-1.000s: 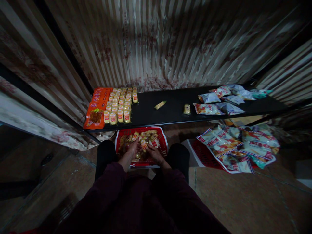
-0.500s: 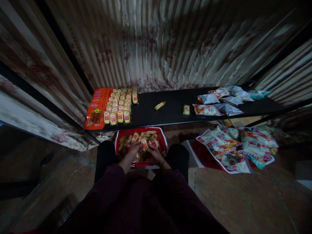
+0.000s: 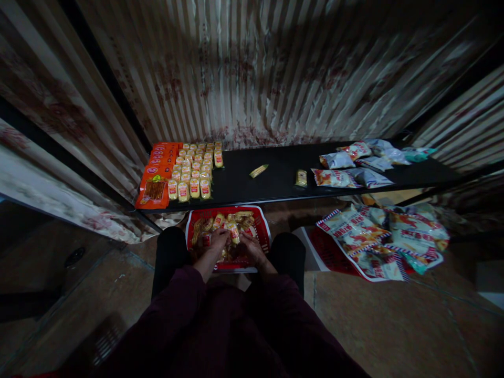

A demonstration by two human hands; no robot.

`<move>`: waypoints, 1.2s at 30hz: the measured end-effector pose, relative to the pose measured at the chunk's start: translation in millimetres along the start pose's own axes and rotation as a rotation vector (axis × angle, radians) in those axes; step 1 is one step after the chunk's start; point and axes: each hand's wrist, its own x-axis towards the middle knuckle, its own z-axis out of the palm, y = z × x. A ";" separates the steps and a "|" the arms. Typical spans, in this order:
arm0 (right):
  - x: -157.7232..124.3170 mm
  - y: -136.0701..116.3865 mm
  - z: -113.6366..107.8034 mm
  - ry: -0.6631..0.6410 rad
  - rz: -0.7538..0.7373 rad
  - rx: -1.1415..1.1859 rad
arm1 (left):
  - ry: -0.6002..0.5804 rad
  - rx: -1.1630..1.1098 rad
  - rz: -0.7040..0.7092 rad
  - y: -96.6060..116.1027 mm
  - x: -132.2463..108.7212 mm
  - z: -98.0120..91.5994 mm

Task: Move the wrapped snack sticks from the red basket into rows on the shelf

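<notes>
Both hands are over a red plastic basket with a white rim, set between my knees. A small wrapped snack, yellow with a red label, stands upright between my fingers. My left hand is closed at its left side, fingertips against the wrapper. On the other side my right hand has curled fingers at the pack's right edge. More of these wrapped snacks lie loose in the basket, some on their sides, and my hands hide part of the pile.
Across the front runs a black shelf. On its left are rows of upright yellow snacks beside orange packets. Two single snacks lie mid-shelf, with crumpled bags at right. Below right, a second basket is heaped with larger bags.
Both hands have barely moved. The wrapped snack between them has shifted very slightly, and the shelf looks the same.
</notes>
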 end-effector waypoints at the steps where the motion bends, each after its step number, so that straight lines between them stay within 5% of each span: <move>1: 0.6 0.9 -1.1 0.006 0.012 0.005 | 0.001 -0.003 0.000 0.4 -0.2 -0.1; 22: 7.0 4.9 -7.7 0.035 -0.180 -0.154 | -0.052 -0.091 -0.118 4.8 -7.4 2.5; 36: 1.8 -6.2 -5.1 -0.047 -0.122 -0.182 | -0.082 -0.062 -0.167 -0.5 -2.0 -2.7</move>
